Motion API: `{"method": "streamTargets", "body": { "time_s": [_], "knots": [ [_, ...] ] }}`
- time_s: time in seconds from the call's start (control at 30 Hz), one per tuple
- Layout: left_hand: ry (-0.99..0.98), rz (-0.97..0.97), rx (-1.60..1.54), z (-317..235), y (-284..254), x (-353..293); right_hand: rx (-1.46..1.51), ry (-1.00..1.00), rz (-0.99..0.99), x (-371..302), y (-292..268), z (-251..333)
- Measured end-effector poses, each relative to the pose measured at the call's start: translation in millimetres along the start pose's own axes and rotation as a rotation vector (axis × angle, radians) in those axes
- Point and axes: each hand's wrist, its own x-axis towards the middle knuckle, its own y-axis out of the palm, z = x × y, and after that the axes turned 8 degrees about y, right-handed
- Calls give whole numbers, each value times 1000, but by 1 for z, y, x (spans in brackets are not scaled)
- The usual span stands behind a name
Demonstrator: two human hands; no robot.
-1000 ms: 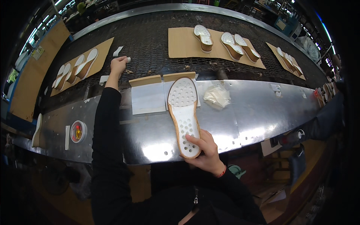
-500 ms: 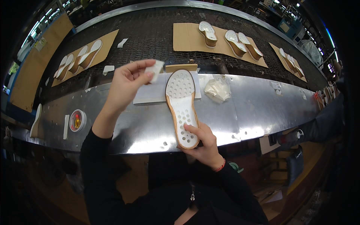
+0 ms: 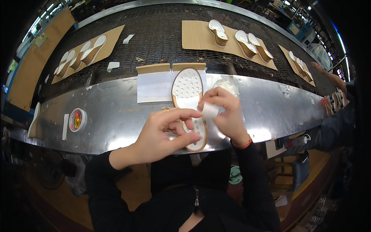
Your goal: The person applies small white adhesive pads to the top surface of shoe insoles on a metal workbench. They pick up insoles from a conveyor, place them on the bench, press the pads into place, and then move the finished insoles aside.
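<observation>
A shoe sole [image 3: 187, 84] with a white dimpled top and brown edge lies lengthwise on the metal bench in front of me. Over its heel half, my right hand [image 3: 228, 116] pinches a small white square piece [image 3: 210, 111], slightly blurred, which looks like paper or a sticker. My left hand [image 3: 156, 133] is just left of it, its thumb and fingers apart and nothing between them. The two hands hide part of the sole's middle. White sheets with a brown strip along the top [image 3: 154, 87] lie beside and behind the sole's front.
A crumpled clear plastic bag [image 3: 230, 84] is partly behind my right hand. At left stand a round tub [image 3: 85, 123], a white strip [image 3: 65, 127] and another sole [image 3: 34, 121]. Across the dark mesh, cardboard sheets [image 3: 195, 36] carry several soles. A co-worker's hand [image 3: 319, 69] reaches in at right.
The white piece has passed from my left hand to my right. My left hand came down toward the sole; my right hand let go of the heel and rose. A co-worker's hand appeared at right.
</observation>
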Motion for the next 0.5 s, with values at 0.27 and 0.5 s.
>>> {"method": "streamTargets", "body": {
  "time_s": [0.27,0.5],
  "knots": [
    [264,393,938,13,16,-9,198,217,191,75,-5,-29],
    [176,448,1023,14,14,-9,318,523,248,73,18,-37]
  ]
}}
